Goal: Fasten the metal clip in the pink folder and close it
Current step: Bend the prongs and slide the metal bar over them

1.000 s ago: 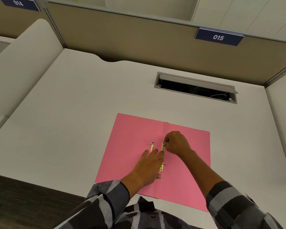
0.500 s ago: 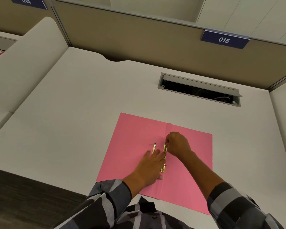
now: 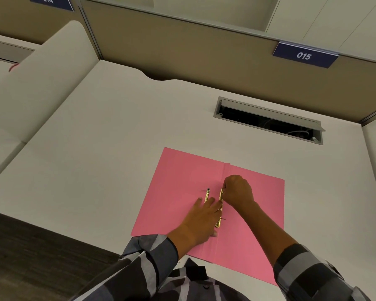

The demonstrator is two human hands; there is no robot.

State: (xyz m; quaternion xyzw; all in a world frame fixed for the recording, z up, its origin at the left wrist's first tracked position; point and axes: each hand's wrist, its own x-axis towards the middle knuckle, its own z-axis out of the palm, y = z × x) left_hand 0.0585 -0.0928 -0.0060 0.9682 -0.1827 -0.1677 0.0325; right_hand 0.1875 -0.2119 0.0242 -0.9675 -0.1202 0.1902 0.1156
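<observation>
A: What differs from a second ago?

B: Hardly anything on the folder (image 3: 178, 187). Mostly the view has drifted: everything sits a little further right and lower.

A: The hands?

B: The right hand (image 3: 238, 191) has edged slightly along the clip's (image 3: 220, 195) far end.

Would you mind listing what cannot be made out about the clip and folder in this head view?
- Middle of the metal clip: hidden under the left hand.
- Right hand fingertips: curled away, so its grip is unclear.
- Pink folder near edge: covered by sleeves.
- Cable slot contents: too dark.
</observation>
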